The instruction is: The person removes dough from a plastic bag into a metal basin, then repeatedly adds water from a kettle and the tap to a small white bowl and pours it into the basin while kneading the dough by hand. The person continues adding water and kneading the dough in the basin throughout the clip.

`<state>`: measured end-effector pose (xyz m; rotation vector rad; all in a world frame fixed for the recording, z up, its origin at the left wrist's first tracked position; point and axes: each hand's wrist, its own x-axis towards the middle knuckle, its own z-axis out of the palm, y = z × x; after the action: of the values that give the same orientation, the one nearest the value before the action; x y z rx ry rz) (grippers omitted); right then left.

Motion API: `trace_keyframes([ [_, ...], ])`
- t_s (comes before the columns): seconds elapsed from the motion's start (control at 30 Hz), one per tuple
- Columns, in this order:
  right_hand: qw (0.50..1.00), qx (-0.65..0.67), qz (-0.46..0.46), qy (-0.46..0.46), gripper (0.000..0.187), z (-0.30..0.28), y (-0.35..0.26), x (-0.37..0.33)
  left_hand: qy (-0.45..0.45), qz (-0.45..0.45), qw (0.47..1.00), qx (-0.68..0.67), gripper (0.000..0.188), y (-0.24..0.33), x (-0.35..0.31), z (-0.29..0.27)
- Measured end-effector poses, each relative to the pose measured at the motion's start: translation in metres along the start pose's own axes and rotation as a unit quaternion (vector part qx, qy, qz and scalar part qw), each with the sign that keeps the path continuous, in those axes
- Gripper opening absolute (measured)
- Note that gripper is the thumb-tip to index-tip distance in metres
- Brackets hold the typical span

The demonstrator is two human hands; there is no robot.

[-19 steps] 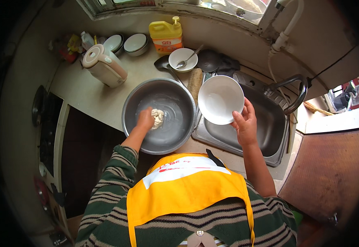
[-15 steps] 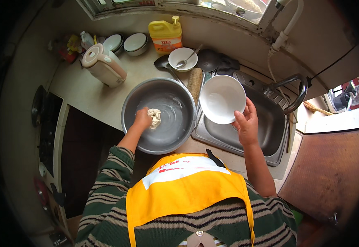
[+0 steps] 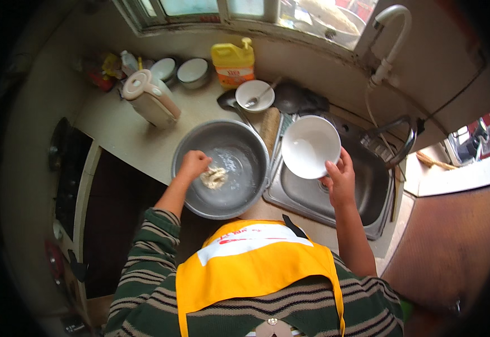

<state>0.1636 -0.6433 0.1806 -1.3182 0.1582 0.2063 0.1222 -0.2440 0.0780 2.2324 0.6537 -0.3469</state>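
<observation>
My left hand [image 3: 195, 164] is inside a large grey metal basin [image 3: 180, 143], its fingers curled together. A lump of pale dough [image 3: 214, 178] lies on the basin's bottom beside and just below the fingertips; whether they pinch any of it is hidden. White floury smears mark the metal around the dough. My right hand [image 3: 340, 175] grips a white bowl [image 3: 311, 147] by its lower right rim, thumb on the rim and fingers underneath. The bowl is held over the sink's left part, tilted so its inside shows, and nothing is seen in it.
The steel sink [image 3: 363, 194] and faucet [image 3: 408, 140] are on the right. Behind the basin stand a bowl with a spoon [image 3: 254, 96], a black ladle [image 3: 239, 109] and a brown cylindrical object [image 3: 269, 129]. An electric kettle [image 3: 152, 101], stacked bowls [image 3: 193, 73] and a yellow jug [image 3: 234, 64] stand farther back.
My left hand has shifted to the dough's upper left, and the dough looks flatter and lower. My right hand still holds the bowl. The whole view has moved slightly.
</observation>
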Motion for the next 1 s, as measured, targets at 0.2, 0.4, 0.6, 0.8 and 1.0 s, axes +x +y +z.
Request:
trace_keyframes([
  [0.2, 0.999, 0.032, 0.019, -0.031, 0.059, -0.003, -0.002, 0.005, 0.012, 0.205, 0.975, 0.09, 0.02, 0.001, -0.016, 0.021],
  [0.4, 0.993, 0.065, 0.076, -0.057, 0.06, -0.004, -0.005, 0.011, 0.017, 0.106, 0.994, -0.031, 0.027, 0.019, -0.025, 0.028],
  [0.6, 0.987, 0.072, 0.101, -0.106, 0.065, 0.007, -0.013, 0.013, 0.02, 0.14, 0.973, -0.184, 0.026, 0.024, -0.038, 0.028],
  [0.8, 0.976, 0.089, 0.133, -0.146, 0.063, 0.013, -0.015, 0.018, -0.03, 0.02, 0.948, -0.316, 0.026, 0.054, -0.077, 0.025],
  [1.0, 0.953, 0.123, 0.172, -0.217, 0.061, 0.028, -0.005, 0.023, -0.134, 0.012, 0.849, -0.511, 0.066, 0.095, -0.125, 0.036],
])
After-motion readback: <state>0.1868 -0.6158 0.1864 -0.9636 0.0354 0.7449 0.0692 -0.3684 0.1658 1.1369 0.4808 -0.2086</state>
